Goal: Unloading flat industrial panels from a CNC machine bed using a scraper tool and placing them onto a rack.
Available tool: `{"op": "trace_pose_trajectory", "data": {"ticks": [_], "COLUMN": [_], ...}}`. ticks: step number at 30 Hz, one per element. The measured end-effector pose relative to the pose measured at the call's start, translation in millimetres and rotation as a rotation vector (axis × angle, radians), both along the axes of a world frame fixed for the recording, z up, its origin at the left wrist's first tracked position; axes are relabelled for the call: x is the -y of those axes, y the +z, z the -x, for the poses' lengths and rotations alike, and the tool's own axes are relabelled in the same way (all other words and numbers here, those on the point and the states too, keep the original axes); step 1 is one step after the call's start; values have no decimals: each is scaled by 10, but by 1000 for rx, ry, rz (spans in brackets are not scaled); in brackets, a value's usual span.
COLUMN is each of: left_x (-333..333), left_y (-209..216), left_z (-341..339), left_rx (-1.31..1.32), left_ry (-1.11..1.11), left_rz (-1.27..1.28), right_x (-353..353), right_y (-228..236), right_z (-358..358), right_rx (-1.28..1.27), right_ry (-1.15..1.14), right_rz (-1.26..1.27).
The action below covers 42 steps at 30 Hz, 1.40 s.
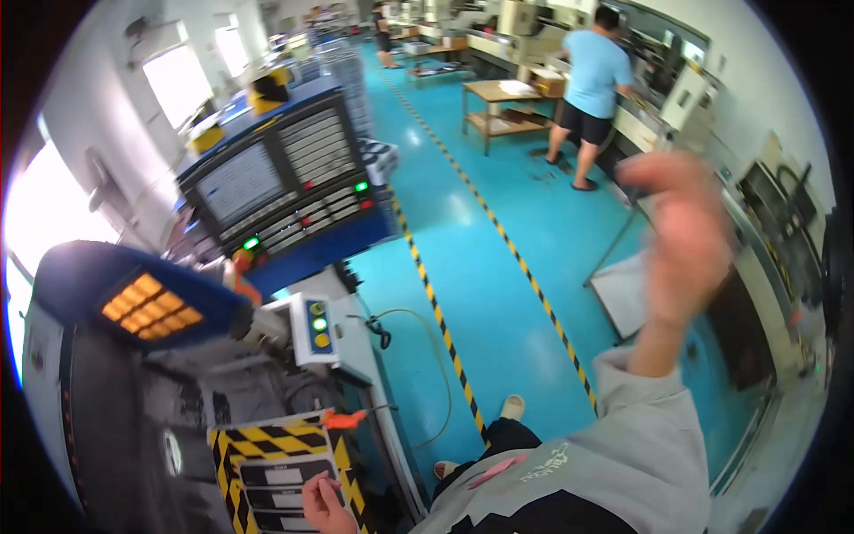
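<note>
My right hand (683, 236) is raised in mid-air at the right, blurred by motion, fingers loosely together and nothing in it; its grey sleeve (640, 436) comes up from the lower edge. My left hand (322, 505) shows only partly at the bottom edge. It rests with bent fingers on a yellow-and-black striped machine cover (267, 440) that carries white label plates. Just above this hand lies a small orange piece (345, 416). A small white button box (316, 329) with green and yellow buttons stands above the cover.
A blue control console (276, 191) with screen and lit buttons stands at the left, a blue housing with orange lights (147, 303) below it. A yellow-black line (498, 231) crosses the teal floor. Another person in a light blue shirt (592, 80) works beside a wooden table (503, 98).
</note>
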State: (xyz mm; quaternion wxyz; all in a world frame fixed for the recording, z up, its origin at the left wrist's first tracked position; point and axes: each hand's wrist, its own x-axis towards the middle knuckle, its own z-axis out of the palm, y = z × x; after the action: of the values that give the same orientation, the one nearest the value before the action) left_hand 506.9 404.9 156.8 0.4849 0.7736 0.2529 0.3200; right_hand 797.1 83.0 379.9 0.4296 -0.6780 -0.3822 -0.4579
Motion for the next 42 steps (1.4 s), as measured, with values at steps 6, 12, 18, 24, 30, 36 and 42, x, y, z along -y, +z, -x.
{"op": "trace_pose_trajectory", "data": {"ticks": [6,12,18,24,30,36,42], "left_x": [922,1836,2133,2539,3957,4382,6295], "left_y": [-485,-1642,-3841,-4385,-4653,-4601,-4205], "left_z": [-1379,-2564,-3173,-3760,-5595,-6639,-8110], "left_rx": [-59,-221,-602,-854,-929,-1096,-728], "left_ry": [-380,-688,-760,-990,-1295,-1528,-1305], "left_rz": [252,328,142,225,-162,-597,-288], "right_x": [1845,3285,4684,5582,6179,6265,6620], "right_y": [346,495,727,776,729,732,633], "right_z": [-170,-291,-314,75,-98,-502,-1017], "right_rx": [192,204,286,107,60,-139,-233], "right_ry": [-6,-174,-420,-698,-918,-1079,-1111], "right_rz": [56,113,221,357,471,518,570]}}
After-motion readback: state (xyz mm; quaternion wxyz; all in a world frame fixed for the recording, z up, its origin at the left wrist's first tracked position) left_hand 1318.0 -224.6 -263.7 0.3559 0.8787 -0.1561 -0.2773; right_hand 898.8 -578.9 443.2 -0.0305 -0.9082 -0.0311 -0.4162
